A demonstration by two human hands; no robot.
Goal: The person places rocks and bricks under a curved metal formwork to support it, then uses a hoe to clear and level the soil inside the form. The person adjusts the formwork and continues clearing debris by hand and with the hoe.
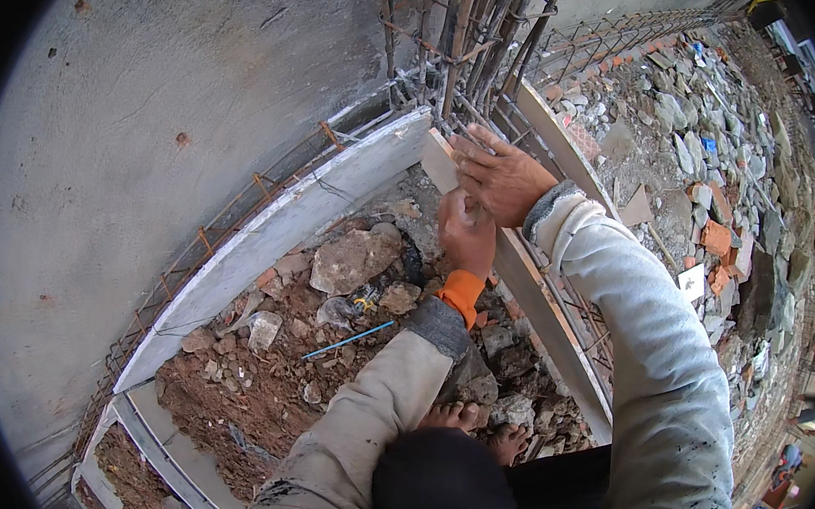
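My left hand (pixel 467 232), below an orange cuff, is closed against the inner face of a wooden form board (pixel 555 328) near its far end. Whatever its fingers may grip is hidden. Beside and just beyond it, my right hand (pixel 502 178) lies across the top of that board with its fingers stretched out toward a bundle of upright rebar (pixel 482 40). A pale, whitish board (pixel 272 215) meets the wooden one at a corner just left of my hands. Behind my right hand, a second plank (pixel 555 137) runs alongside, with rebar between the two.
A grey plastered wall (pixel 171 92) rises on the left. Inside the corner lie reddish soil (pixel 243 395), stones (pixel 354 260) and a thin blue stick (pixel 348 340); my bare feet (pixel 457 416) stand there. Rubble and broken bricks (pixel 715 238) spread to the right. People are far right.
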